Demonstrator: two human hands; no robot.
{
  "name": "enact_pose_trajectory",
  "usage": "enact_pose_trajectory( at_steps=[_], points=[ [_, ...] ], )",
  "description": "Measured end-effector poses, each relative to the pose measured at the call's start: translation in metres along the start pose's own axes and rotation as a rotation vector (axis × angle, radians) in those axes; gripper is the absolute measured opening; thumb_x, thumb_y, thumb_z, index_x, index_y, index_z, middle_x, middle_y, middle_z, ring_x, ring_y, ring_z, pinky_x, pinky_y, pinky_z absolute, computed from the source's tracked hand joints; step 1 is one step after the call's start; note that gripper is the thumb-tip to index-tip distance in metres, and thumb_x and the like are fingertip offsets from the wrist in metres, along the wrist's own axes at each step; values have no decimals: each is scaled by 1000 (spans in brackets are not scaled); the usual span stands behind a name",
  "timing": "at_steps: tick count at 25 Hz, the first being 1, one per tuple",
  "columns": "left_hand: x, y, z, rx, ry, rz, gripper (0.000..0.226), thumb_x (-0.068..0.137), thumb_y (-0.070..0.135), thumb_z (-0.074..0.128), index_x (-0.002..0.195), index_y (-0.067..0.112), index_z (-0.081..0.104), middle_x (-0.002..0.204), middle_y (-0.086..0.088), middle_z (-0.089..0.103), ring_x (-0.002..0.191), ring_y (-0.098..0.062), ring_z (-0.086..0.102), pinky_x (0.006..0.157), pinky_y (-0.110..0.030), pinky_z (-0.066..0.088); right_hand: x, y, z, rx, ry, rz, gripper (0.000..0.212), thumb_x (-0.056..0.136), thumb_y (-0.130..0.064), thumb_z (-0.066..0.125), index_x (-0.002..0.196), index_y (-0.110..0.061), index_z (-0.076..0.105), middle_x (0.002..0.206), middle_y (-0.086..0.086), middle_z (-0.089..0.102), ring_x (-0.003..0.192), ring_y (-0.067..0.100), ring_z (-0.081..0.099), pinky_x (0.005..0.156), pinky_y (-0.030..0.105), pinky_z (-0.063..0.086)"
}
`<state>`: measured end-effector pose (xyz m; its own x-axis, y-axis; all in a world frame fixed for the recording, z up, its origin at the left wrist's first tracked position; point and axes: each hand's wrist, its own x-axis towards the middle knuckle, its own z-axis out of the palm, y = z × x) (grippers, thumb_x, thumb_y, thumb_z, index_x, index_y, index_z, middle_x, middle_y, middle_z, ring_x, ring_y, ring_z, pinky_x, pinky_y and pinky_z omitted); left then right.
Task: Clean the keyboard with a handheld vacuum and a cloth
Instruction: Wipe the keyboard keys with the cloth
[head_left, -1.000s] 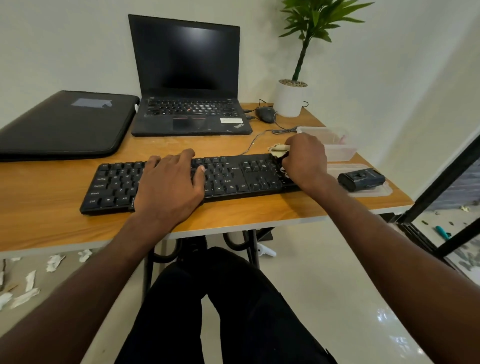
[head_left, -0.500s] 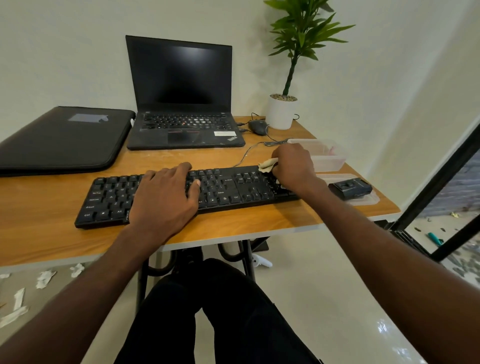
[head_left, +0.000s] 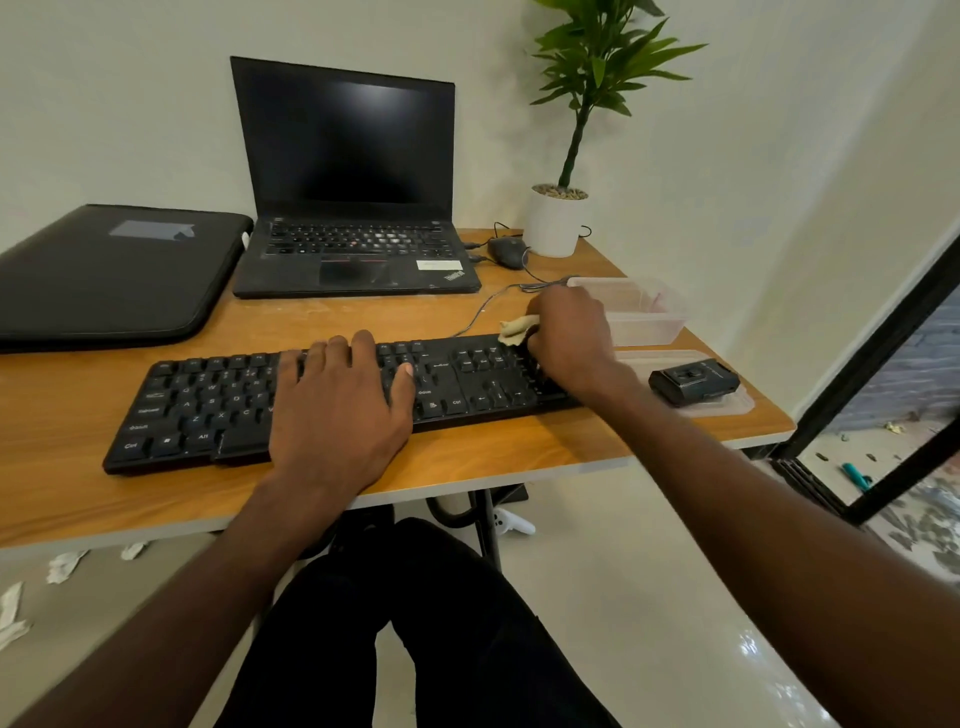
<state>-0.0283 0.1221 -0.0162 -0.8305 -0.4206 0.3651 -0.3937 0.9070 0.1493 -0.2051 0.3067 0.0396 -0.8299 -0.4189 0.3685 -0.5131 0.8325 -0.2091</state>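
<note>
Your left hand (head_left: 337, 410) lies flat on the black keyboard (head_left: 208, 405) near the wooden worktop's (head_left: 519, 457) front edge. Your right hand (head_left: 571, 338) grips a beige cloth (head_left: 514, 329) at its far right end, crowded by a clear plastic tub (head_left: 649, 317) and a small black device (head_left: 693, 384).

Single head-worn wide-angle view, looking forward and down, close over desk (head_left: 467, 467)

A flat black keyboard (head_left: 322, 395) lies along the front of the wooden desk (head_left: 78, 467). Behind it stands an open black laptop (head_left: 348, 197), a black zipped sleeve (head_left: 114, 270) to its left, a white-potted plant (head_left: 558, 218) to its right.
</note>
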Motion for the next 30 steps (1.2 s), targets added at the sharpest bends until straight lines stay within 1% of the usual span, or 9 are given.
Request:
enact_pose_trajectory(
  at_steps=[2, 6, 10, 13, 16, 20, 24, 28, 30],
  points=[
    [-1, 2, -3, -4, -13, -12, 61, 106, 57, 23, 134, 12, 51, 133, -16, 65, 129, -35, 57, 117, -58, 34, 7, 6, -9, 64, -41, 19, 17, 88, -11, 70, 101, -15, 80, 91, 7, 74, 85, 23, 63, 69, 33, 46],
    [-2, 2, -3, -26, -10, -11, 63, 105, 57, 21, 134, 10, 52, 131, -17, 66, 128, -36, 58, 118, -58, 34, 7, 1, -14, 40, -73, 10, 20, 87, -7, 69, 103, -15, 80, 91, 7, 73, 86, 23, 66, 76, 37, 55],
    [-2, 3, -5, -54, 4, -28, 54, 109, 52, 29, 132, 8, 50, 129, -18, 68, 128, -35, 59, 123, -59, 26, -15, -16, -8, -10, -83, -70, 14, 88, -4, 68, 95, -12, 77, 88, 6, 70, 83, 21, 61, 69, 33, 46],
    [-4, 5, -8, -75, 5, -19, 50, 109, 49, 31, 130, 9, 52, 128, -17, 68, 126, -34, 60, 123, -58, 26, -7, -11, -14, -16, -40, 21, 9, 90, -12, 70, 97, -11, 75, 88, 6, 67, 85, 25, 63, 67, 34, 46],
    [-4, 6, -7, -110, 10, -33, 49, 109, 47, 33, 134, 7, 48, 124, -18, 68, 124, -35, 61, 122, -60, 28, -2, -9, -15, -100, -5, 99, 13, 93, -15, 69, 105, -10, 69, 103, 11, 66, 97, 31, 64, 70, 37, 47],
    [-3, 5, -6, -155, 30, -39, 53, 109, 43, 35, 147, 5, 37, 123, -20, 68, 124, -38, 62, 124, -61, 27, -24, -20, -1, -237, -17, 43, 25, 92, -14, 73, 115, -9, 66, 121, 13, 60, 109, 32, 58, 77, 39, 49],
    [-2, 4, -3, -130, 35, -30, 55, 109, 43, 32, 147, 4, 38, 126, -20, 68, 126, -37, 62, 123, -61, 27, -10, -4, -18, -72, -32, 116, 9, 92, -15, 69, 99, -9, 66, 105, 12, 67, 91, 30, 62, 72, 39, 50],
    [-2, 4, -3, -140, 34, -35, 56, 109, 44, 32, 147, 3, 38, 128, -21, 68, 126, -38, 61, 123, -61, 28, -21, -5, -18, -273, -82, 100, 21, 95, -13, 68, 115, -8, 65, 112, 17, 66, 102, 34, 64, 72, 37, 46],
    [-2, 4, -2, -135, 36, -34, 57, 109, 44, 30, 148, 2, 37, 129, -21, 67, 127, -38, 61, 123, -59, 29, -27, -11, -18, -310, -78, 48, 21, 93, -12, 70, 114, -8, 66, 110, 16, 66, 103, 33, 64, 74, 38, 49]
  ],
)
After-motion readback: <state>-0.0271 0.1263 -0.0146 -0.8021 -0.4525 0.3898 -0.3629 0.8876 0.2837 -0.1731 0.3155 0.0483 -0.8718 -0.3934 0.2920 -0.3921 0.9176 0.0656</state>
